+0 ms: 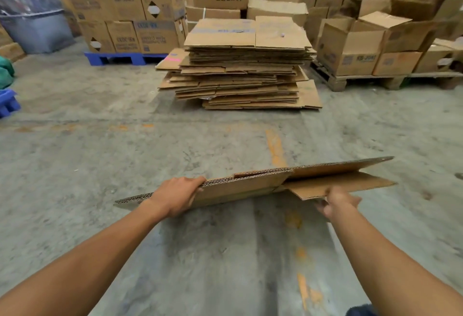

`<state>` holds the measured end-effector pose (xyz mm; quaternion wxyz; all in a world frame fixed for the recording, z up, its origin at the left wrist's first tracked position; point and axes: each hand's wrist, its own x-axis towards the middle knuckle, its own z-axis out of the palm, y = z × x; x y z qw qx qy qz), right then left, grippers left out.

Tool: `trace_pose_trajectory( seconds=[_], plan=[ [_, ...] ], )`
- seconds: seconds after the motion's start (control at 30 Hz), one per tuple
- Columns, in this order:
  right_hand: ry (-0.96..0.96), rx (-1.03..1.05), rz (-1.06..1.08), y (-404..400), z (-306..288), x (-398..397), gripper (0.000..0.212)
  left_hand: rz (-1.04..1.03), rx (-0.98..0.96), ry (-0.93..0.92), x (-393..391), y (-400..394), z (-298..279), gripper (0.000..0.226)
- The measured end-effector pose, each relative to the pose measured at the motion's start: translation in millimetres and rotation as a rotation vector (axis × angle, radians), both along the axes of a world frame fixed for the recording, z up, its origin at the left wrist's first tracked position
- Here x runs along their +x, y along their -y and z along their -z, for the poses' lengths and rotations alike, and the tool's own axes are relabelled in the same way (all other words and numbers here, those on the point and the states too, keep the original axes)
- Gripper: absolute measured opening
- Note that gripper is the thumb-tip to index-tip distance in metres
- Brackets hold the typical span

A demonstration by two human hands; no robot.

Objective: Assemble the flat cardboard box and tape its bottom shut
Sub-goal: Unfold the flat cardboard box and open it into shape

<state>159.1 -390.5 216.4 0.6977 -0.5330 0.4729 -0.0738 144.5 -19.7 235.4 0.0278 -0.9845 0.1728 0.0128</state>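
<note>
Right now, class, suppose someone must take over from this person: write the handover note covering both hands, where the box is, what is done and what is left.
Left hand: grips the near edge of the flat cardboard box, fingers curled over the top.
Right hand: grips a loose flap at the box's right end.
Box: held in the air over the concrete floor, still folded flat; the stack of flat cardboard lies ahead.
Done: one box taken in hand.
Left: open it, fold the bottom flaps, tape them. No tape in view.

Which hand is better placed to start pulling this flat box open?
Probably the right hand: it pinches a loose flap already hanging apart from the flat cardboard box. The left hand grips the closed edge, better for steadying.
</note>
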Motion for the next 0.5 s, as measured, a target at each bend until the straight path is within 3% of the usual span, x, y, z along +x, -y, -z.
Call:
trace_pose_trajectory(
  seconds=[0.07, 0.2, 0.33, 0.5],
  plan=[
    [0.105, 0.111, -0.059, -2, -17, 4, 0.063, -0.001, -0.021, -0.041, -1, -1, -2, 0.023],
    [0.113, 0.049, -0.178, -7, -43, 10, 0.074, -0.045, -0.243, -0.206, -2, -15, -4, 0.040],
    [0.140, 0.012, -0.269, -9, -52, 10, 0.076, -0.136, -0.412, -0.480, -9, -36, -3, 0.095],
    [0.172, -0.052, -0.326, -9, -51, 14, 0.085, -0.196, -0.387, -0.583, -19, -46, 11, 0.090]
  ],
)
